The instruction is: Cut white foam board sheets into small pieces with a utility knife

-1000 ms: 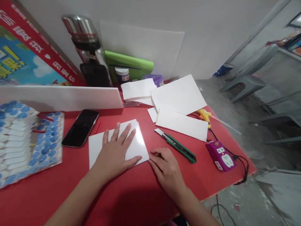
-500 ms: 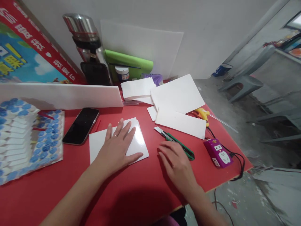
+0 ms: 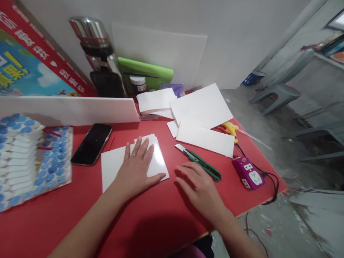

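Observation:
My left hand (image 3: 137, 168) lies flat with fingers spread on a stack of white boards (image 3: 115, 163) on the red table. A ring shows on one finger. My right hand (image 3: 197, 186) is just right of the boards, fingers loosely bent and apart, with nothing seen in it. Beyond its fingertips lies a green utility knife (image 3: 205, 165), its blade end pointing up and left; the hand is off it. Behind the knife, a long white board strip (image 3: 205, 139) overlaps a larger white board (image 3: 202, 107).
A phone (image 3: 92, 144) and a blue-patterned piece with white folded strips (image 3: 51, 172) lie left. A white panel (image 3: 70, 111), a steel flask (image 3: 94, 39) and a paint jar (image 3: 138, 83) stand behind. A purple power socket (image 3: 248, 172), its cable and a yellow glue gun (image 3: 230, 128) sit right.
My right hand has shifted slightly left, away from the utility knife and nearer the white boards. My left hand stays flat on the boards. The view has moved slightly.

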### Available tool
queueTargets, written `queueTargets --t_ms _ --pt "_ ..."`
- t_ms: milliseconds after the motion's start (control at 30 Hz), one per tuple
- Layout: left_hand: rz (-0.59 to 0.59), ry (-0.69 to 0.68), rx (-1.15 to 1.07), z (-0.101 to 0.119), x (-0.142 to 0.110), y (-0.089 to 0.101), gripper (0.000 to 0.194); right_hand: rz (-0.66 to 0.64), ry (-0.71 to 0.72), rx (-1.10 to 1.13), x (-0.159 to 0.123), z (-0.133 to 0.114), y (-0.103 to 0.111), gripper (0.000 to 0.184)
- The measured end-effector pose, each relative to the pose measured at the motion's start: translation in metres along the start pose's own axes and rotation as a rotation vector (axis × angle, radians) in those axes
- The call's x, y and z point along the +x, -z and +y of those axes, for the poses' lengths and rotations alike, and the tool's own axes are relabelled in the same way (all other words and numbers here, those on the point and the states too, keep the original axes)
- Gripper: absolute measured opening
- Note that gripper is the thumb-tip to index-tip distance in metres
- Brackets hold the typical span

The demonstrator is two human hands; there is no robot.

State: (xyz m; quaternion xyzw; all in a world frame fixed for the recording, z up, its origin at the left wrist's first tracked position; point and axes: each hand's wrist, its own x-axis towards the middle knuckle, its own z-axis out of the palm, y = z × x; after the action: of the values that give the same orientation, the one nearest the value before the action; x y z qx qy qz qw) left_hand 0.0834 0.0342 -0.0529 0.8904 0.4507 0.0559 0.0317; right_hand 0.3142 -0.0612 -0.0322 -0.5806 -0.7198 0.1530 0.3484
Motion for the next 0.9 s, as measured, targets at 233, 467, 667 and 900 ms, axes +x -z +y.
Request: queueTargets --t_ms 233,467,667,900 --pt "0.041 -0.008 -0.014 0.000 -0.003 -0.003 0.094 -0.089 -0.027 0.146 0.003 -0.016 -0.033 0.029" --pt "0.017 0.021 -0.051 -0.001 -0.001 0.001 0.092 -0.007 0.003 -0.099 0.009 -0.002 0.003 0.029" --pt "-0.005 0.051 -0.091 -0.003 0.000 0.003 0.092 -0.177 -0.021 -0.617 0.006 0.036 0.033 0.041" --pt "0.010 0.061 -0.131 -0.001 -0.006 -0.001 0.097 -0.243 -0.010 -0.634 0.006 0.049 0.031 0.033"
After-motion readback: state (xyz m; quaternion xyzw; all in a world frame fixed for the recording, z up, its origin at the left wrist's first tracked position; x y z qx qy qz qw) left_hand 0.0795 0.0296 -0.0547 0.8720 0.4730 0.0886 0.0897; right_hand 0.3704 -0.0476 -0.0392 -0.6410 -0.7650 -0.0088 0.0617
